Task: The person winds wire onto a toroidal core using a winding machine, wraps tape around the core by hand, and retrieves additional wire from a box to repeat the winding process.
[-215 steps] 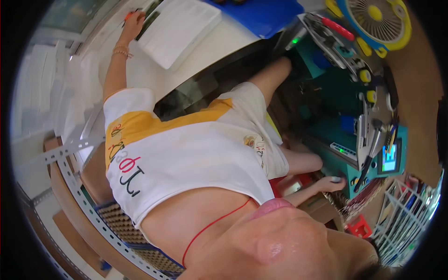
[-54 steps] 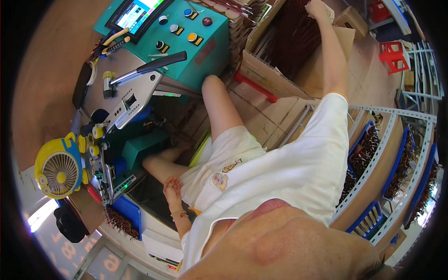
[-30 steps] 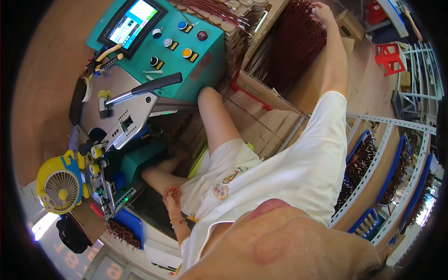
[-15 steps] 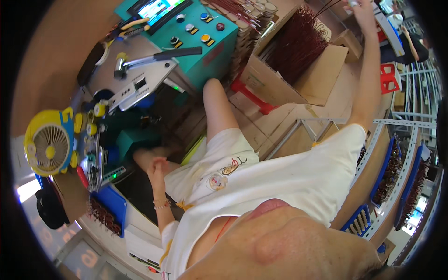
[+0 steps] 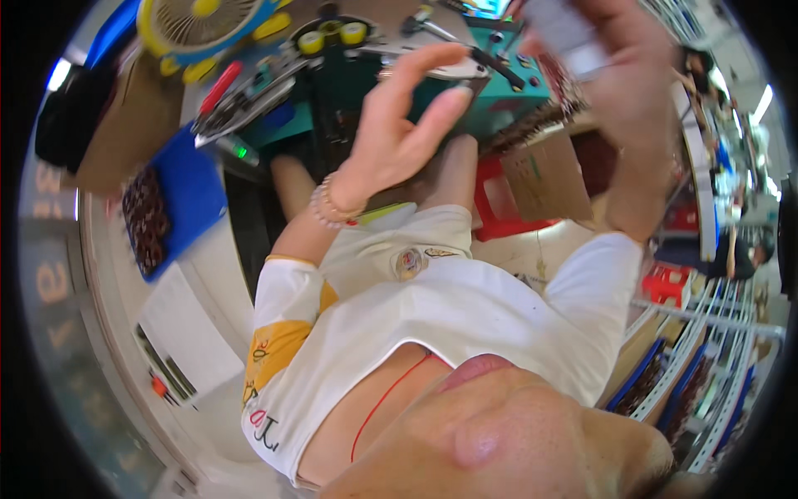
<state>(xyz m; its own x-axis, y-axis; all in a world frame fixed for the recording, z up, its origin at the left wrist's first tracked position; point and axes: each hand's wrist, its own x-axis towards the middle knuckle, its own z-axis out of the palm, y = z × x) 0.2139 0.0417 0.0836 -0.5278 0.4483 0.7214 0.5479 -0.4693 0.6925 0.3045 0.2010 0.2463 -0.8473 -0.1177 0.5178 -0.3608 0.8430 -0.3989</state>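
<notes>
My left hand [image 5: 403,133], a beaded bracelet at its wrist, is raised in front of the green machine [image 5: 499,108]. Its thumb and forefinger are stretched apart, with nothing visible between them. To the right, my right hand [image 5: 636,71] is lifted high and smeared by motion. Against its fingers shows a pale grey, block-like thing [image 5: 569,37], too blurred to name. Behind my left hand is the machine's metal top plate with two yellow rollers [image 5: 332,37]. A hammer [image 5: 465,46] with a dark handle lies on the machine top.
A yellow and blue fan [image 5: 204,33] stands at the far left, near red-handled pliers [image 5: 220,87]. A blue tray [image 5: 195,200] holds dark brown coiled parts. Ahead right are a cardboard box [image 5: 544,179] and a red stool [image 5: 499,204]. Metal shelving [image 5: 706,333] fills the right.
The view has turned. My right arm has come back from above the box of dark red wires toward the machine. My left hand has risen from beside my leg.
</notes>
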